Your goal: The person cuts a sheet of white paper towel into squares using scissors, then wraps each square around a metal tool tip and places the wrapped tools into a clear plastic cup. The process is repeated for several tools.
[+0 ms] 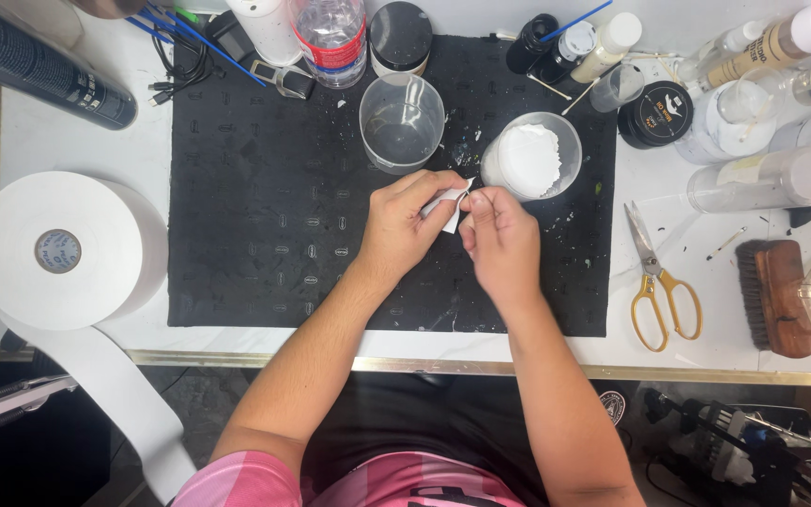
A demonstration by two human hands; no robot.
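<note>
Pinching a small white scrap [450, 208] between both hands, the person works over the black mat [265, 225], which serves as landmark for everything below.

- Left hand [405, 225]: fingers curled, thumb and forefinger closed on the scrap's left edge. Over the mat's middle, toward its far half.
- Right hand [499, 239]: fingertips closed on the scrap's right side, just beside the left hand, knuckles nearly touching.
- Scrap: held clear of the mat, bent along a crease. Looks thin, light and limp, likely paper or tissue; would tear under a hard pull, so a grip at the edges with fingertips seems right. Cannot tell if it is damp.
- On the mat's far edge: clear empty cup [402, 122], and to its right a clear cup holding white wadding [529, 158].
- Off the mat's right edge: yellow-handled scissors [657, 282], then a wooden brush [776, 296].
- Off the mat's left edge: large white paper roll [58, 252], its tail hanging over the table front.
- Beyond the mat's far edge: bottles and jars, crowded.
</note>
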